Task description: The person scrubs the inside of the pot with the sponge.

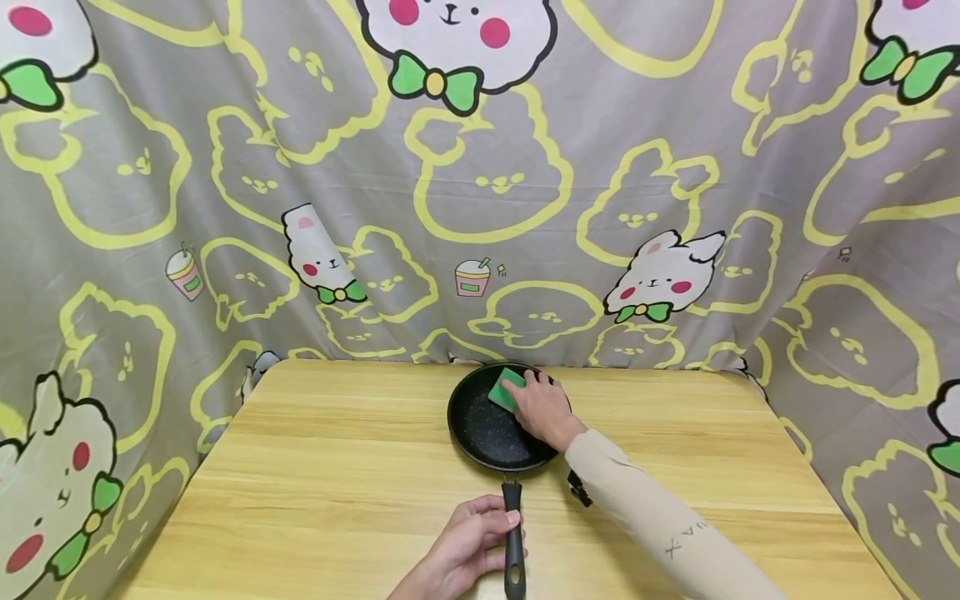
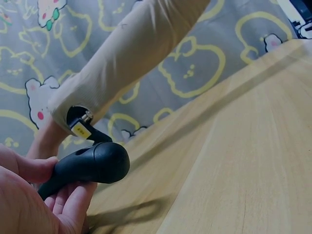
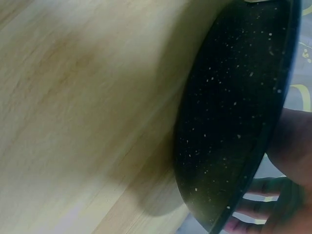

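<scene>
A black speckled frying pan [image 1: 480, 433] is at the far middle of the wooden table, its handle [image 1: 513, 542] pointing toward me. My left hand [image 1: 468, 542] holds that handle, thumb on top and fingers beneath; the handle's rounded end [image 2: 112, 162] sticks out in the left wrist view. Inside the pan, my right hand [image 1: 546, 408] grips a green sponge [image 1: 501, 398] against the upper part. From the right wrist camera, the pan's speckled outer side [image 3: 229, 107] covers much of the hand, and only some fingers [image 3: 256, 208] show past the rim.
The wooden table [image 1: 322, 467] extends to both sides of the pan. A grey curtain [image 1: 360, 208] with cartoon animals hangs behind and beside it. A black wrist device [image 1: 578, 489] is at the right sleeve [image 1: 660, 508], which crosses the table's right part.
</scene>
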Tool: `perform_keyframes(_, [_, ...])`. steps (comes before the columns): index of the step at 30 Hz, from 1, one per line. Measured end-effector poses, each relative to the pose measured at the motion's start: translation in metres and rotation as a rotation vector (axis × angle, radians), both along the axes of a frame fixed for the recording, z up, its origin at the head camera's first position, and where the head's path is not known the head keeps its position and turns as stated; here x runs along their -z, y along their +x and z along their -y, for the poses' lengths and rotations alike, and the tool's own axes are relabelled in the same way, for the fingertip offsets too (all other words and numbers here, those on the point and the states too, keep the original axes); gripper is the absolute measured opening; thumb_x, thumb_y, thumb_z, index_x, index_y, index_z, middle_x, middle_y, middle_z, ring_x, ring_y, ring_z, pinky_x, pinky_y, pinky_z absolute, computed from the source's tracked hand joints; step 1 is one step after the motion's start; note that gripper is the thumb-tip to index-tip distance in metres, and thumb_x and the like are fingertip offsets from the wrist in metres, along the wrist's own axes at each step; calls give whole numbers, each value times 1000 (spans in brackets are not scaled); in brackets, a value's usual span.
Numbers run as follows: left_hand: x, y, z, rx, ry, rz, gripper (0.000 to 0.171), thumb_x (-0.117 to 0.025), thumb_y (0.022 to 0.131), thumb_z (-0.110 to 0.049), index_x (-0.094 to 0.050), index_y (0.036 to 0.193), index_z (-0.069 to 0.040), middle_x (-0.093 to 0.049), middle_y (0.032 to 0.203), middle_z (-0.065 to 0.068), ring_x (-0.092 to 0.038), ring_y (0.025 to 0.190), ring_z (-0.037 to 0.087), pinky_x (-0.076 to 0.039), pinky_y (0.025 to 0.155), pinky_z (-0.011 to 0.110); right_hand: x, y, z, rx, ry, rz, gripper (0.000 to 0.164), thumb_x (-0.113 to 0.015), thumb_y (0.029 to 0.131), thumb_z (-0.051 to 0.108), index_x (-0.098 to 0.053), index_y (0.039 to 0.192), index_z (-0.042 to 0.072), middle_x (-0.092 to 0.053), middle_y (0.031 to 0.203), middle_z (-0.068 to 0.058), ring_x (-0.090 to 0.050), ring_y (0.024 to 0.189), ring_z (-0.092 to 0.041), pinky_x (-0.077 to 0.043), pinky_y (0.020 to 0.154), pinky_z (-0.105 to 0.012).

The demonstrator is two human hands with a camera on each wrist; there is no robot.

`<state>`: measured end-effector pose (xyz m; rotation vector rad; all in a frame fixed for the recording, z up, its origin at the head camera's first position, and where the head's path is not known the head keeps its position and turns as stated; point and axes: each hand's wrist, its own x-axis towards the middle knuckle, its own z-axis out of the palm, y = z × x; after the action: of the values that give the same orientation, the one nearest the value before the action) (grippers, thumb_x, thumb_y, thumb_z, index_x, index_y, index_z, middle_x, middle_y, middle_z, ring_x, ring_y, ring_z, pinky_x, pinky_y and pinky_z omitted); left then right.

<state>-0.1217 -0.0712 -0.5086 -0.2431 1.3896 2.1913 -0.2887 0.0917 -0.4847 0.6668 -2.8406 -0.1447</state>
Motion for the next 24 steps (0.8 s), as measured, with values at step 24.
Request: perform_keyframes(24, [-2, 0, 1, 6, 0, 10, 16, -69, 94, -6, -65, 109, -3, -68, 87, 5, -69, 77, 17, -59, 70, 37, -8, 10, 0, 67, 11, 181, 49, -72, 96, 35, -58, 141, 21, -63, 112, -22, -62, 91, -39, -57, 73, -52])
